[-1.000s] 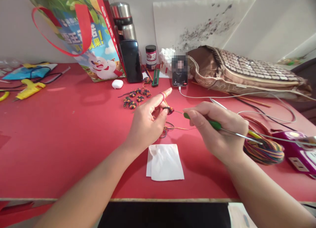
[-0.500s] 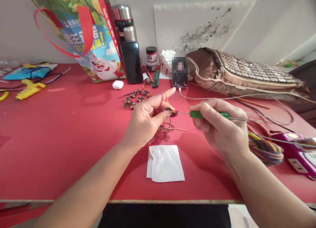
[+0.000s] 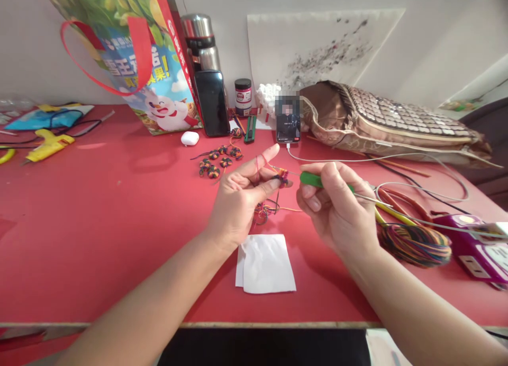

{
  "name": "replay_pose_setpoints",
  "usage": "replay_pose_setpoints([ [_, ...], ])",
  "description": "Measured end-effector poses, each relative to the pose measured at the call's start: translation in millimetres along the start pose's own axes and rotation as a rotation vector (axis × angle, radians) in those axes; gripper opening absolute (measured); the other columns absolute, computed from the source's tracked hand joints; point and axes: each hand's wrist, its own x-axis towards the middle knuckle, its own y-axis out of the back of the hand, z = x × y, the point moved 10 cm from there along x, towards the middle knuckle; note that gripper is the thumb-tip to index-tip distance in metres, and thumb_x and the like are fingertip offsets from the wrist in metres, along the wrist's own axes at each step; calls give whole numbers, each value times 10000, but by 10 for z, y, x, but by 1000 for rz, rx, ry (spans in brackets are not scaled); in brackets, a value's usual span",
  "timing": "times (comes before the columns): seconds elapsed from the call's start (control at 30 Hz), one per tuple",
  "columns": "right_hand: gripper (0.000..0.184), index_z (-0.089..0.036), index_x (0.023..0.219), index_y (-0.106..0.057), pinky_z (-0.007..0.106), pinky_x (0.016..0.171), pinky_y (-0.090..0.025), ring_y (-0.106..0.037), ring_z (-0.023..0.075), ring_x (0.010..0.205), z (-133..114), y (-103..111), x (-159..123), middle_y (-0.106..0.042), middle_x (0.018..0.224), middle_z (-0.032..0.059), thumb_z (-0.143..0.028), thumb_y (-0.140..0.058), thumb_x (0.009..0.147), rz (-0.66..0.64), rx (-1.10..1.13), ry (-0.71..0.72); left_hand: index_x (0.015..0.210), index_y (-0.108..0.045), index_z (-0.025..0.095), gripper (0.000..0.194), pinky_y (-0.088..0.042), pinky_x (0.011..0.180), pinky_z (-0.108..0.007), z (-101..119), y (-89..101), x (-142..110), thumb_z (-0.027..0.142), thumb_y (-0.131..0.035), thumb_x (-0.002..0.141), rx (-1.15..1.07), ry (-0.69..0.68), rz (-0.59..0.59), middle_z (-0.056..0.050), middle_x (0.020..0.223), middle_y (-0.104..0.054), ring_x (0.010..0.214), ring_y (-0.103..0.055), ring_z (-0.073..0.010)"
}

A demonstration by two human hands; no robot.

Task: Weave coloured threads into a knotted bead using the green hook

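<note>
My left hand pinches a small multicoloured crochet piece between thumb and fingers, its index finger raised with yarn looped round it. My right hand grips the green handle of a crochet hook. The hook's thin metal shaft reaches left to the crochet piece, and its other metal end sticks out behind the hand. Loose strands of yarn hang and lie below my left hand. Several finished crochet pieces lie beyond it on the red table.
Folded white paper lies in front of me. A yarn skein and a purple power strip are at the right. Behind stand two phones, the black one nearer a shopping bag. A yellow glue gun lies far left.
My right hand has moved slightly left and tilted the hook, its handle end now lower. The crochet piece has turned a little in my left hand. The view has shifted slightly.
</note>
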Motion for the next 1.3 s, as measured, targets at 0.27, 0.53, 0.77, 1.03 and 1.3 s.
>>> replay_pose_setpoints([
  [0.27, 348, -246, 1015, -824, 246, 461, -415, -490, 100, 511, 190, -41, -2, -632, 682, -25, -590, -775, 1006, -15, 24, -80, 1259, -861, 281, 433, -587, 830, -255, -39, 117, 1, 159, -868, 843, 60, -11, 98, 33, 886, -798, 916, -741, -145],
  [0.53, 382, -214, 886, -869, 239, 451, -410, -461, 80, 483, 198, -32, 19, -644, 632, -14, -589, -934, 850, 45, 101, -158, 1247, -855, 269, 406, -595, 982, -319, 127, 134, 32, 153, -892, 860, 216, -115, 91, -18, 1079, -877, 1048, -768, -184],
  [0.77, 302, -221, 938, -888, 257, 476, -460, -509, 96, 517, 214, -74, -7, -688, 687, 6, -523, -878, 929, -30, 84, -179, 1342, -821, 236, 588, -626, 946, -345, 116, 146, 32, 174, -975, 778, 203, -66, 112, -4, 890, -861, 917, -778, -190],
  [1.03, 287, -225, 956, -901, 239, 487, -486, -533, 85, 527, 191, -58, -41, -709, 700, 5, -511, -883, 939, 46, 153, -161, 1324, -840, 277, 561, -603, 819, -276, -15, 138, 31, 192, -967, 784, 53, -43, 99, 35, 852, -843, 830, -751, -142],
  [1.3, 311, -256, 910, -921, 225, 449, -478, -534, 81, 496, 138, -119, -42, -715, 668, -2, -552, -971, 829, 27, 137, -133, 1358, -830, 293, 575, -584, 833, -264, -7, 154, 70, 169, -948, 809, 57, -78, 66, 36, 848, -844, 810, -753, -124],
])
